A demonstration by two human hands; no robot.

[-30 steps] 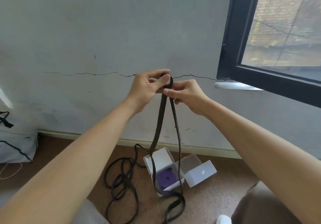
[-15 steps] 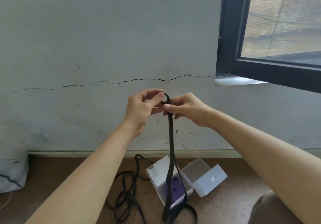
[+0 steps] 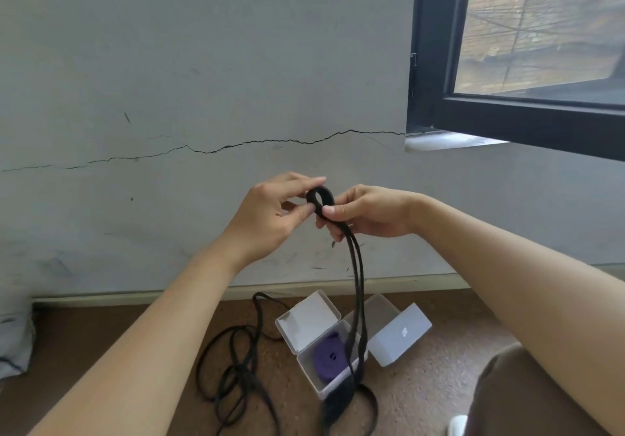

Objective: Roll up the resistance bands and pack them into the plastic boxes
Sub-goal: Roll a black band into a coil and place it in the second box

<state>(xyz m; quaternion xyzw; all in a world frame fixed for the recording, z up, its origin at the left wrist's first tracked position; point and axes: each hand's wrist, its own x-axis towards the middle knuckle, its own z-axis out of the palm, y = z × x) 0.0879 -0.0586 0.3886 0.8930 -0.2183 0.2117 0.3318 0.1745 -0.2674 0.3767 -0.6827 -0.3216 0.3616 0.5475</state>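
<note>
We pinch the black band's (image 3: 324, 191) small first loop between left hand (image 3: 270, 212) and right hand (image 3: 368, 210), its long doubled tail hanging straight down from both toward the open box (image 3: 309, 374) below.

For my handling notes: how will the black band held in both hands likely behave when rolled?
Probably floppy: the black band hangs limp below the hands. Likely to spring open if released: left hand and right hand both pinch its small loop.
</note>
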